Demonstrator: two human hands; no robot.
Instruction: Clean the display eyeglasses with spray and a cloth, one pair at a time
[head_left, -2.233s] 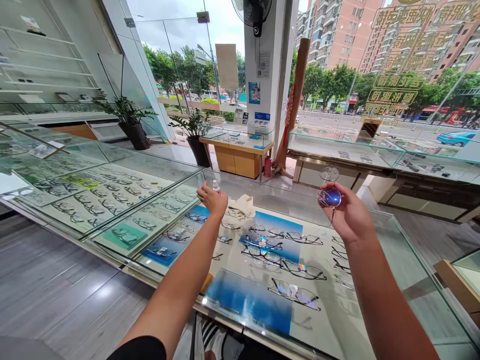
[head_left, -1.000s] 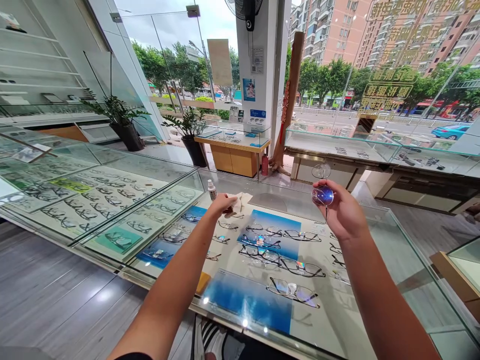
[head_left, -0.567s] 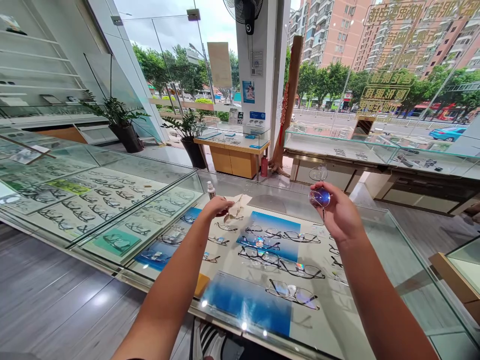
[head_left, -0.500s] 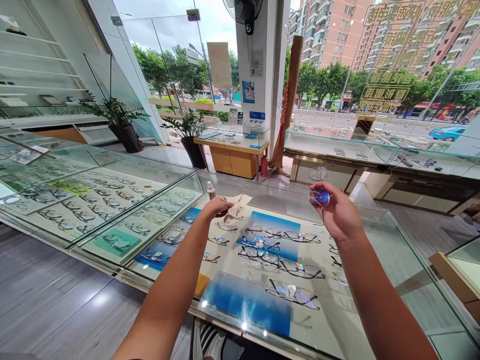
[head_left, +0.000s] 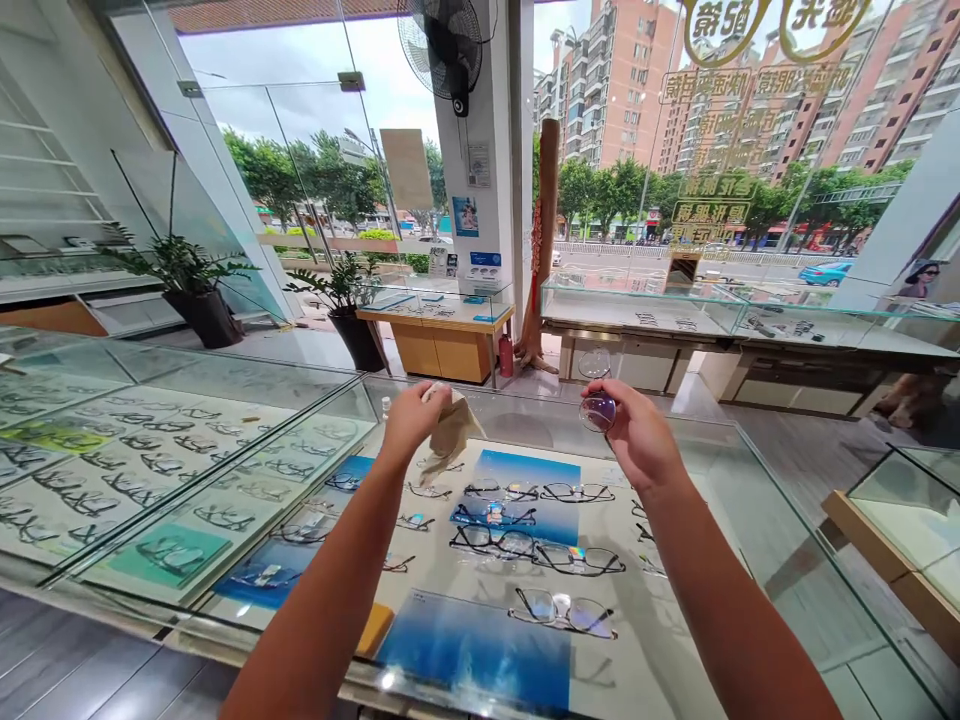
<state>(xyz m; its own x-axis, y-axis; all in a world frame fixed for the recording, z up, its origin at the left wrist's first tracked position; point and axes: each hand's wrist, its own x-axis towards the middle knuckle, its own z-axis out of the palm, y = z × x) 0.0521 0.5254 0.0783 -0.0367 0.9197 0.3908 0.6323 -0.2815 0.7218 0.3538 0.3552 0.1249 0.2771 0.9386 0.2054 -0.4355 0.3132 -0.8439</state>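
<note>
My left hand (head_left: 417,420) is closed on a beige cloth (head_left: 454,432) that hangs down over the glass counter. To the right, my right hand (head_left: 637,430) pinches a thin-rimmed pair of glasses (head_left: 598,411), held upright with one lens above the other; the lower lens shows a bluish-purple reflection. The white cap of a small bottle (head_left: 386,407) shows just left of my left hand. Below both hands, inside the display case, lie several pairs of glasses (head_left: 577,560) on white and blue panels.
The glass counter (head_left: 352,385) extends to the left with more frames inside. Beyond it are potted plants (head_left: 352,300), a small wooden display table (head_left: 442,345), a red extinguisher (head_left: 505,355) and another glass case (head_left: 637,310).
The view has turned right and tilted up. My left hand has lifted the cloth off the counter, and it now hangs from my fingers. My right hand still holds the glasses.
</note>
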